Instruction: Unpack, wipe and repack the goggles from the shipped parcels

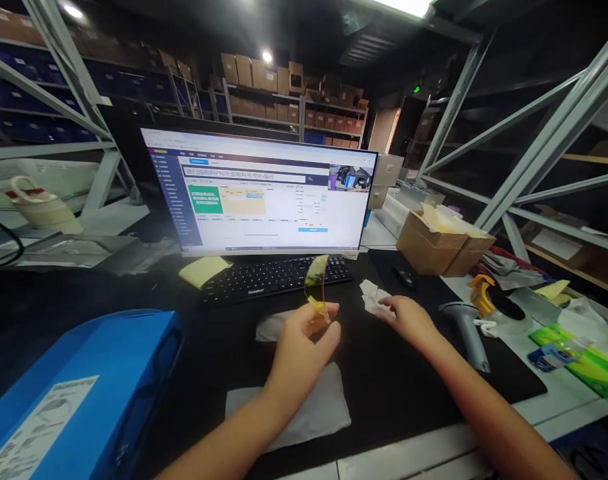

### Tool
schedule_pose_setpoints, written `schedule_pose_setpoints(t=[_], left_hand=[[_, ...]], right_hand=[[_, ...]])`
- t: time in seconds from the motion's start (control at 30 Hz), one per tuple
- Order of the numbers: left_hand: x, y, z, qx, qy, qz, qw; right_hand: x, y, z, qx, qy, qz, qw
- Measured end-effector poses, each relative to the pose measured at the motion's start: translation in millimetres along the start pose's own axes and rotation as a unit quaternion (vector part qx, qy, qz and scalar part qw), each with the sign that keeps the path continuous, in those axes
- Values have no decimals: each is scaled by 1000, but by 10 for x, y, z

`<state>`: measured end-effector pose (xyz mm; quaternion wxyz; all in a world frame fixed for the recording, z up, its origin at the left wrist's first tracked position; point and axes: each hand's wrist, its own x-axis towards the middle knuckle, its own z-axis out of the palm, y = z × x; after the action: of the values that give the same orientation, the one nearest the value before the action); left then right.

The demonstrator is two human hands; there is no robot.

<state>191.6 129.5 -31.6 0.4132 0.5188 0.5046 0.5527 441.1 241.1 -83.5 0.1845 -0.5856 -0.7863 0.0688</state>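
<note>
Blue box is sitting on the black counter, at 8 o'clock from the left hand. Yellow sticky pad is lying just beside the keyboard's left end. Monitor is showing a form page; keyboard is lying directly in front of it.

Left hand is hovering over the counter below the keyboard, thumb and fingers closed in a pinch on a yellowish translucent strip. The strip is standing up from the fingertips toward 12 o'clock, its top overlapping the keyboard edge in view. A white sheet is lying flat on the counter at 6 o'clock from this hand, under the forearm.

Right hand is resting palm down at 3 o'clock from the left hand, fingers loosely extended, not clenched, fingertips touching crumpled white paper scraps at its 10 o'clock. Mouse is sitting at its 12 o'clock, apart from it. Barcode scanner is lying at its 3 o'clock. Cardboard box is standing open at 1 o'clock, near the monitor's right edge.
</note>
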Motion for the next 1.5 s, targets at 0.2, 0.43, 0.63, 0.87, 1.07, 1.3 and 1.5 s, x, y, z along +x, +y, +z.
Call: schedule_pose_setpoints(t=[0.2, 0.43, 0.63, 0.87, 1.07, 1.3, 1.5], left_hand=[[9, -140, -61, 84, -19, 57, 995], [-55, -16, -99, 311, 27, 146, 939], [-119, -47, -88, 399, 44, 217, 890], [-158, -66, -44, 437, 17, 236, 868], [-214, -84, -6, 434, -20, 235, 870], [-245, -194, 29, 561, -47, 290, 774], [-279, -232, 58, 546, -12, 381, 746]], right_hand=[[248, 151, 418, -7, -24, 19, 1000], [362, 209, 227, 72, 49, 40, 995], [-63, -52, -118, 320, 25, 55, 945], [-763, -562, -30, 717, -128, 119, 675], [-947, -854, -16, 722, 29, 53, 689], [-960, -1244, 94, 563, 117, -28, 818], [-958, -1397, 261, 498, 286, 43, 817]])
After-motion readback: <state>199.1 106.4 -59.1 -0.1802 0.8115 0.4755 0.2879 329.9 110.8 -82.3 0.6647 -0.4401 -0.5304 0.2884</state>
